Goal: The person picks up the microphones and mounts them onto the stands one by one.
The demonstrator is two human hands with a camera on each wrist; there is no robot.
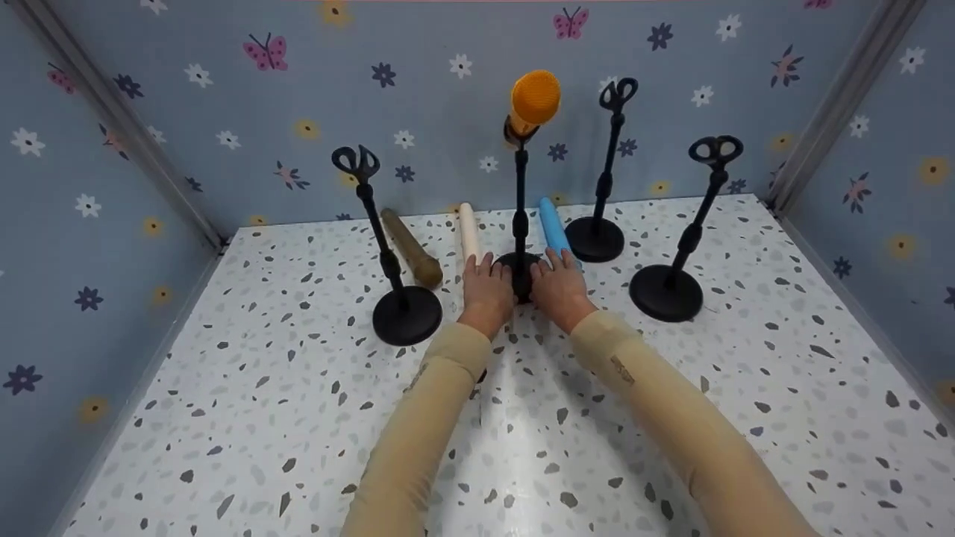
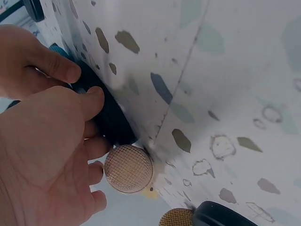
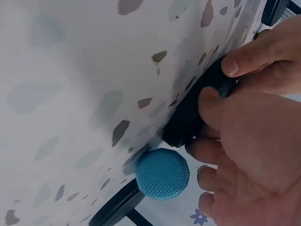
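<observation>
A black microphone stand (image 1: 521, 186) stands upright near the back middle, an orange microphone (image 1: 536, 101) in its clip. My left hand (image 1: 489, 294) grips the left side of its round base (image 2: 110, 113), thumb against the rim. On the right side, my right hand (image 1: 561, 292) holds the same base, its thumb (image 3: 209, 101) also on the rim. Just beyond the left fingers lies a cream-pink microphone (image 1: 468, 231); its mesh head (image 2: 129, 169) is close to them in the left wrist view. A blue microphone (image 1: 553, 227) lies beyond the right hand, which partly hides it in the head view.
Another black stand (image 1: 406, 315) with a vacant clip is on the left, beside a brown-gold microphone (image 1: 412, 247) lying down. Two more such stands are on the right, one at the back (image 1: 595, 239) and one nearer (image 1: 666, 293). Patterned walls (image 1: 440, 112) enclose the speckled tabletop (image 1: 298, 388).
</observation>
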